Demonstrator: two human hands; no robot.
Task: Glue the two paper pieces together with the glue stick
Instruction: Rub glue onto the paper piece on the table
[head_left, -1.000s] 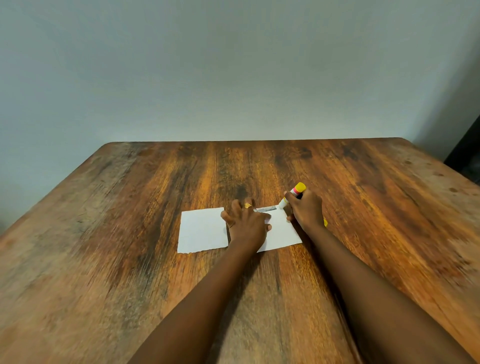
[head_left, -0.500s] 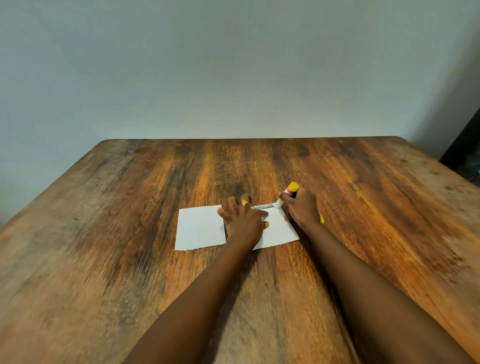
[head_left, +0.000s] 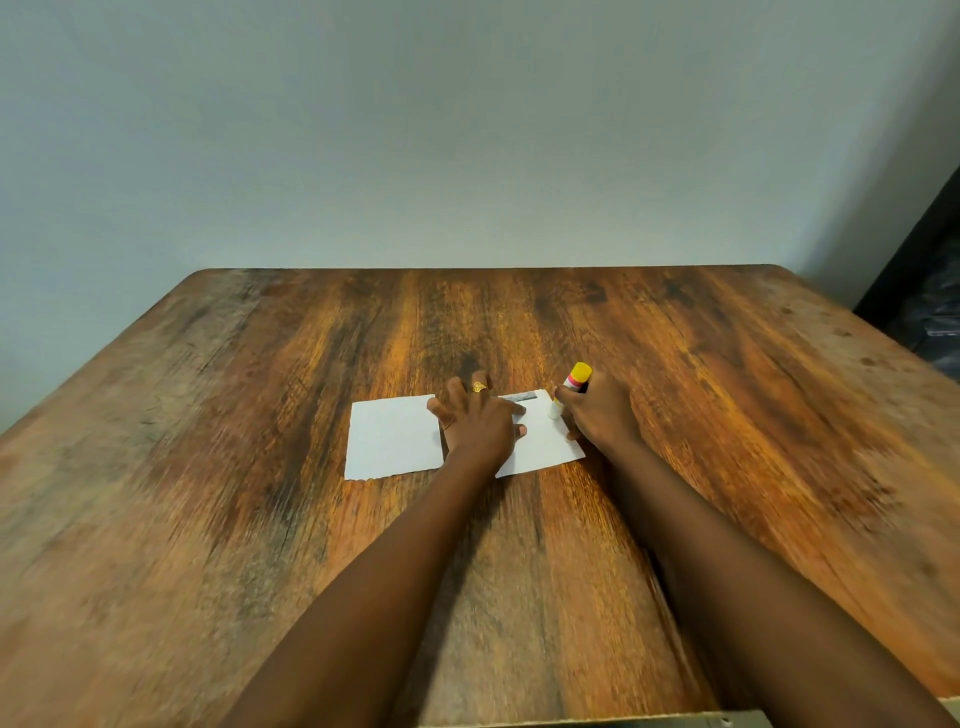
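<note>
White paper pieces (head_left: 392, 436) lie on the table (head_left: 208, 519); left hand (head_left: 480, 423) presses flat, fingers spread. Right hand (head_left: 597, 410) grips the glue stick (head_left: 570, 387), tilted, tip down-left on the paper.

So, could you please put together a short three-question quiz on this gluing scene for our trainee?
1. True or false: the right hand holds the glue stick with its white tip down on the right paper.
2. Multiple choice: the left hand is A) lifted off the table, B) pressed flat where the two papers meet, C) holding a cap.
3. Short answer: which end of the glue stick points up, and what colour is it?

Key
1. True.
2. B; the left paper lies flat on the table beside it.
3. The base end, yellow.
</note>
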